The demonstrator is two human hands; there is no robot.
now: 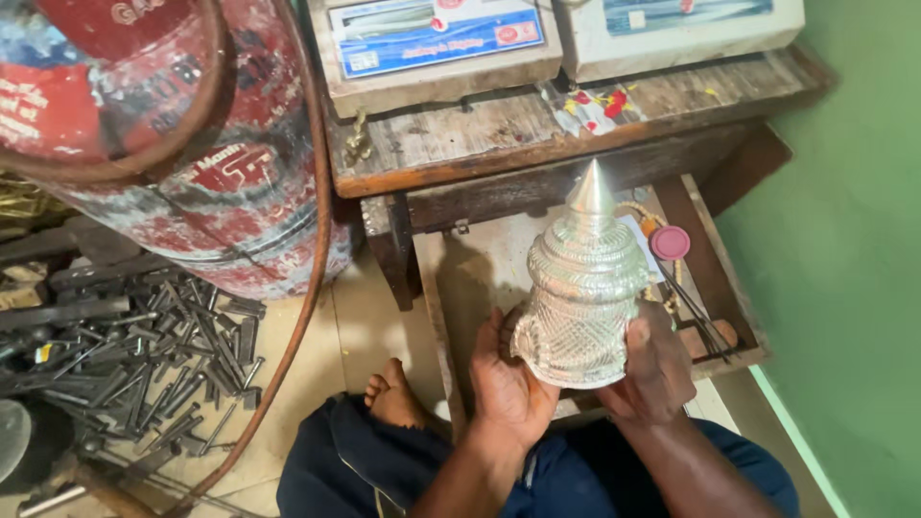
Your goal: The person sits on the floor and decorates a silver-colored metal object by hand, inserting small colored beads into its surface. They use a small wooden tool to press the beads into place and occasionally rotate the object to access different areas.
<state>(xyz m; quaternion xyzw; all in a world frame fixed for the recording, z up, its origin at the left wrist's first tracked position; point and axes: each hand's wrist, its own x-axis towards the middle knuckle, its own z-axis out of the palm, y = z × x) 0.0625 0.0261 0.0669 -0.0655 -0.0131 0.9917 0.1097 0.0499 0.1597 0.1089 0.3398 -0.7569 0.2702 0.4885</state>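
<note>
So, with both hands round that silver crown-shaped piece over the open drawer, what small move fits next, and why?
Probably a slight turn of the silver crown-shaped piece between the palms. The left hand cups its base, the right hand steadies its side, and it is upright above the open drawer, so only one face shows.

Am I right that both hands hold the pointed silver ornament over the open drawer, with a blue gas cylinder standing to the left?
Not quite: the head view shows the gas cylinder is red. Both the left hand and right hand hold the silver ornament over the open drawer.
</note>
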